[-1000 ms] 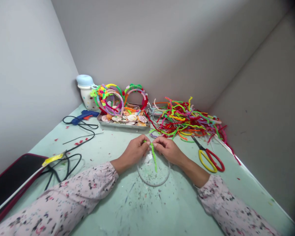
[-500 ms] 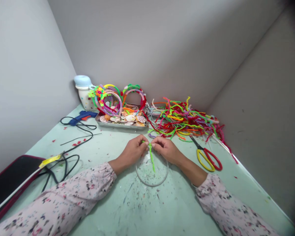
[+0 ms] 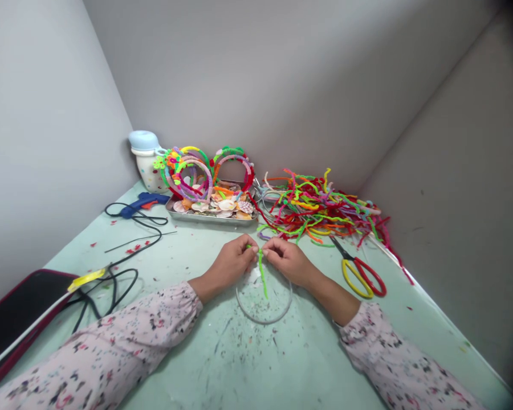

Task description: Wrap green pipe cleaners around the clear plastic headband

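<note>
Left grip (image 3: 232,264) and right grip (image 3: 287,261) clenched on green pipe cleaner (image 3: 261,272), pinched near top, free end hanging over clear plastic hoop (image 3: 264,322) on surface (image 3: 222,356). Judged light, soft, easily bent; fuzz should aid hold; best pinched close to working end.

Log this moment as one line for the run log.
left hand: pinches bright green fuzzy pipe cleaner | right hand: pinches it too | beneath hands: clear plastic ring
</note>
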A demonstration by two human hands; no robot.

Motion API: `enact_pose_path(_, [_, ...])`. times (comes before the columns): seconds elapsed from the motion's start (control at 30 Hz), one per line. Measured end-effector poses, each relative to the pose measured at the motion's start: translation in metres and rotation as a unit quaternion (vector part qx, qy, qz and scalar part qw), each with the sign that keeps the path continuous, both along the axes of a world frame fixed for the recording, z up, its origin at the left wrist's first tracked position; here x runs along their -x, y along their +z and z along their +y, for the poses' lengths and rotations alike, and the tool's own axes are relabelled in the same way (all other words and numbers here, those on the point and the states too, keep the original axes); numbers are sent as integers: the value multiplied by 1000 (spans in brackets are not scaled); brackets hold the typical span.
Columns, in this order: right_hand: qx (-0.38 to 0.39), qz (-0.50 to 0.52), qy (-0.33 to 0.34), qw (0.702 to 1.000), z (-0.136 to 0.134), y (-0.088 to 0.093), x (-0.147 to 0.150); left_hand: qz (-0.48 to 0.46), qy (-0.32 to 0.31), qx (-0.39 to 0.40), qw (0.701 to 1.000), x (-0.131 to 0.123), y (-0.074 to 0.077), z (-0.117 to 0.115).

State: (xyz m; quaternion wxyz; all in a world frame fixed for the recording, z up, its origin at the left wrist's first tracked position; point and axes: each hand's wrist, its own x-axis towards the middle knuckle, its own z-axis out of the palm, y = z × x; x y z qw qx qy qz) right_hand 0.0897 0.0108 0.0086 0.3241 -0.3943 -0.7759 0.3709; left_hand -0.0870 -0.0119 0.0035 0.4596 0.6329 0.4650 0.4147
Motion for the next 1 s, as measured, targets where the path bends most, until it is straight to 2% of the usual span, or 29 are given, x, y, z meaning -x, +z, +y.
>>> enact_pose_path(0.6, [-58, -48, -35, 997, -1, -3, 2, 11, 16, -6, 1000, 1, -3, 2])
enact_pose_path(1.0, [-63, -52, -39, 996, -3, -1, 2, 18, 10, -9, 1000, 2, -4, 2])
